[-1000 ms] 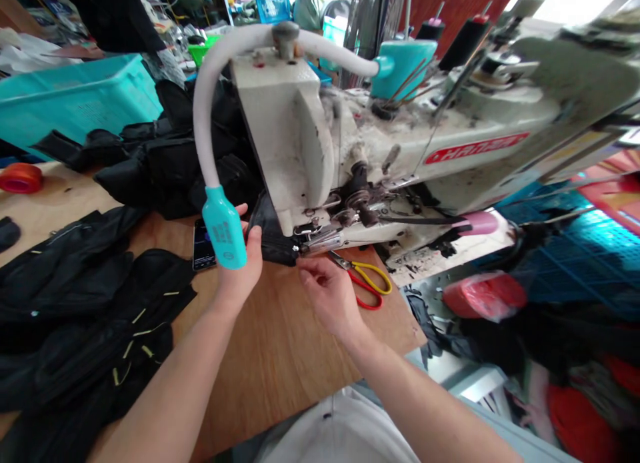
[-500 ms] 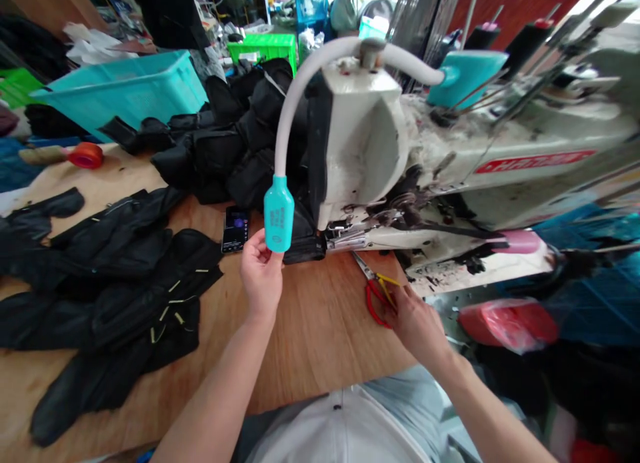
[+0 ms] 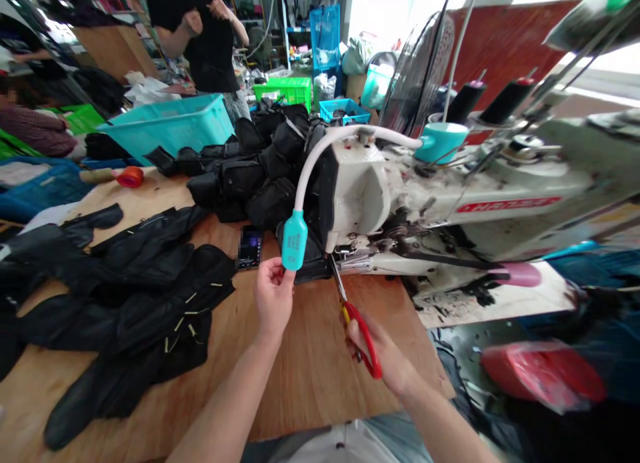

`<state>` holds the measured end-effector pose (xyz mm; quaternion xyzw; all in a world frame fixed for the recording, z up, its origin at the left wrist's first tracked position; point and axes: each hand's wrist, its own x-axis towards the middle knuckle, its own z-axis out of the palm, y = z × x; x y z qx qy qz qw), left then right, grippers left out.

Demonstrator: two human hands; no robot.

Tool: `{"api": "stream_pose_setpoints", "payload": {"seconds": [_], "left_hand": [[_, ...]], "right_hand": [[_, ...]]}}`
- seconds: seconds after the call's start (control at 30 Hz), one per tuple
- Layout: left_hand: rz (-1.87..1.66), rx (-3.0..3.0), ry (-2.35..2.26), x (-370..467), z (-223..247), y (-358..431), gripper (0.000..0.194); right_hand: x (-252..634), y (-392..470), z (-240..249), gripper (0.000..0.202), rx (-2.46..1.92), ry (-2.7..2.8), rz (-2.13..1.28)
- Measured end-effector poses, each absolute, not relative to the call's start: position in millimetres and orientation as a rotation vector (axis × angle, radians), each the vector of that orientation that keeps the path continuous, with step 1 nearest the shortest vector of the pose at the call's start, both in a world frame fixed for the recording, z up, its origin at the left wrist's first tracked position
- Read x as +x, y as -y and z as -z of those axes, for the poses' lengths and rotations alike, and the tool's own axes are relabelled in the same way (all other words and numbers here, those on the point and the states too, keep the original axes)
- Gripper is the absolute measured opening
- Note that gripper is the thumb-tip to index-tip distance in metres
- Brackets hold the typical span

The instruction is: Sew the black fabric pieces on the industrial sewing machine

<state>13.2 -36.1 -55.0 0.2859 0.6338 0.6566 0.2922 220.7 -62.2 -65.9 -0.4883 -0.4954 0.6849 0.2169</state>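
My right hand (image 3: 380, 353) is closed on the red and yellow handles of a pair of scissors (image 3: 340, 280). The blades point up and away, their tips beside the presser foot of the sewing machine (image 3: 357, 190). My left hand (image 3: 275, 303) has its fingers curled at the left edge of a black fabric piece (image 3: 315, 268), which lies by the needle area. The turquoise head of a gooseneck lamp (image 3: 294, 242) hangs in front and hides part of that grip. A phone (image 3: 249, 246) lies just left of my left hand.
Black sewn pieces (image 3: 140, 303) with light thread ends cover the table's left side. A pile of black pouches (image 3: 250, 170) and a turquoise crate (image 3: 175, 126) stand behind. A person (image 3: 200, 36) stands at the back; another sits far left. Red plastic-wrapped stuff (image 3: 545, 373) is at right.
My right hand has lifted the scissors off the table and brought their tips to the needle area. My left hand stays by the black fabric piece. The view has tilted up.
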Motion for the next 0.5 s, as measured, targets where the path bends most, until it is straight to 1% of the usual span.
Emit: {"api": "stream_pose_setpoints", "payload": {"seconds": [0.1,0.2,0.3,0.37,0.43,0.5], "left_hand": [[-1.699,0.801,-1.709,9.7,47.3,39.7,0.038],[-1.586,0.874,-1.710,-10.9,28.2,46.1,0.033],[-1.430,0.990,-1.685,-45.0,-5.2,47.7,0.029],[-1.399,1.061,-1.676,-68.1,-34.1,37.5,0.028],[-1.501,1.109,-1.674,-86.1,-64.4,15.5,0.030],[-1.722,1.136,-1.632,-95.4,-89.6,-12.7,0.038]], "right_hand": [[199.1,46.8,67.7,0.072,-1.310,1.273,-1.924],[200.4,49.9,72.0,0.070,-1.271,1.368,-1.909],[217.8,61.9,81.8,0.066,-1.253,1.495,-1.905],[227.3,68.2,88.5,0.067,-1.274,1.527,-1.916],[230.8,72.0,92.1,0.067,-1.334,1.514,-1.899],[229.6,73.6,92.8,0.067,-1.393,1.493,-1.856]]}}
